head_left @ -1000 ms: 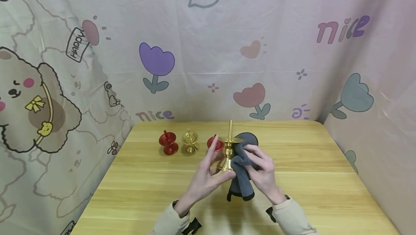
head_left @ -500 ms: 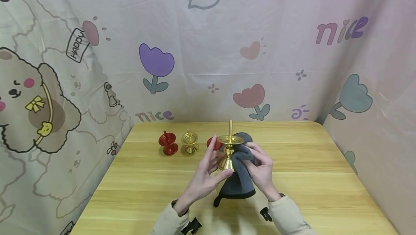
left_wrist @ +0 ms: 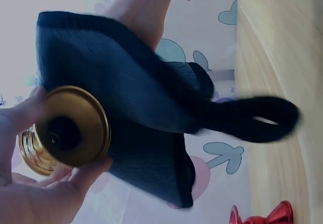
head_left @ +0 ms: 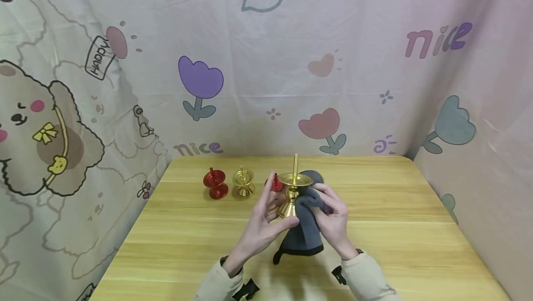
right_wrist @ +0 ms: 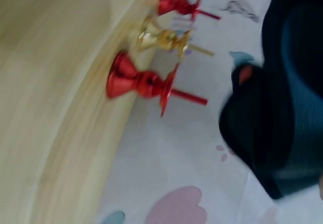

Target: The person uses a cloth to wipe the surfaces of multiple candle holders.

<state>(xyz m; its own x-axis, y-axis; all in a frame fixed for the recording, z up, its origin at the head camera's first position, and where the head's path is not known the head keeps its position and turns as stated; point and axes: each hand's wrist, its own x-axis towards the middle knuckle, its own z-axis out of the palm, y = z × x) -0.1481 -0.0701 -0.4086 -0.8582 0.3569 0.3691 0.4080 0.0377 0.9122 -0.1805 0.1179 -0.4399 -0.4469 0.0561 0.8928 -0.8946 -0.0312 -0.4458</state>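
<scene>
Gold candlestick [head_left: 293,194] nearly upright; spike [head_left: 295,166] up

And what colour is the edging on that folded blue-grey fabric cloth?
Black: the cloth shows its edging best in the head view, along the bottom.

Raised gold candlestick [head_left: 293,193] smooth, polished, metallic, grey cloth [head_left: 308,231] matt, soft-looking, black edging [left_wrist: 166,80] dull, red candlesticks [right_wrist: 147,84] glossy, metallic, smaller gold candlestick [head_left: 244,179] shiny, tabletop [head_left: 187,245] wood-grained, satin sheen, backdrop [head_left: 258,51] creased fabric, sleeves [head_left: 366,274] matt cloth
</scene>
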